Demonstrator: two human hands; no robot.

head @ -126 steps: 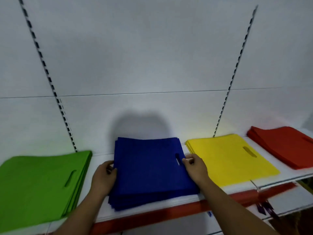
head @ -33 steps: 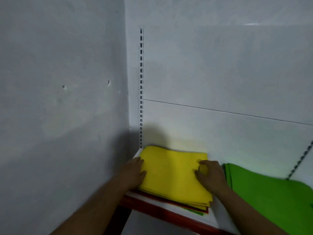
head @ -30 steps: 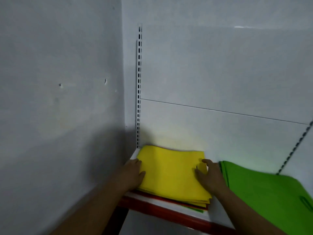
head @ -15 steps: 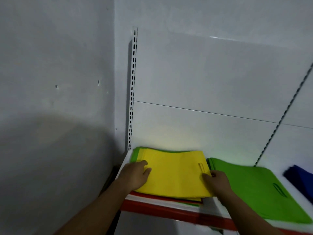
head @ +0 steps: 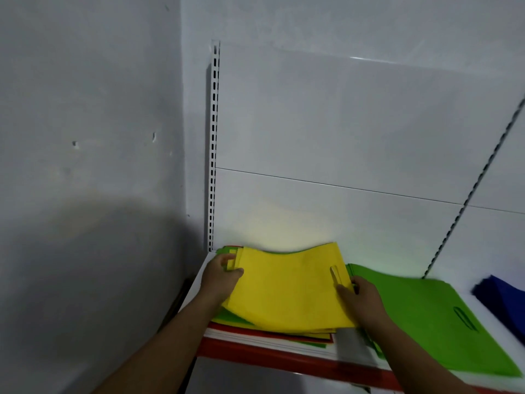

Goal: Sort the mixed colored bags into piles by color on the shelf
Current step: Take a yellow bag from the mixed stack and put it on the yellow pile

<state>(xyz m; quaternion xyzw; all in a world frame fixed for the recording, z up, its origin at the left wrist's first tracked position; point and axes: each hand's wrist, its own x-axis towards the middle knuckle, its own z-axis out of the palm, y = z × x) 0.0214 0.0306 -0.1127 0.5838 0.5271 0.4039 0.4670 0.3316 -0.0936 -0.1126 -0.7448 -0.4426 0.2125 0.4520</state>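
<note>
Shelf (head: 348,344) runs 6 to 4 o'clock, white w/ red lip. Green pile (head: 426,322) at 4, lying flat. Mixed stack (head: 233,317) at 6, in the corner, green and red layers showing. Yellow bag (head: 287,288) on top of it, bowed up. Blue pile (head: 502,297) at 3, cut off by the frame edge. L hand (head: 220,280) pinches the bag's left edge, R hand (head: 360,300) its right edge by the handle slot.

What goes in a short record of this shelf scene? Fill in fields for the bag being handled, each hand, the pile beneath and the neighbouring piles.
Bag handled: yellow bag, topmost, far edge bowed
Left hand: grips its left edge
Right hand: grips its right edge by the handle slot
Beneath: mixed pile, green and red edges showing
Neighbours: green pile to the right, then blue pile
Shelf: white, red front lip
</note>
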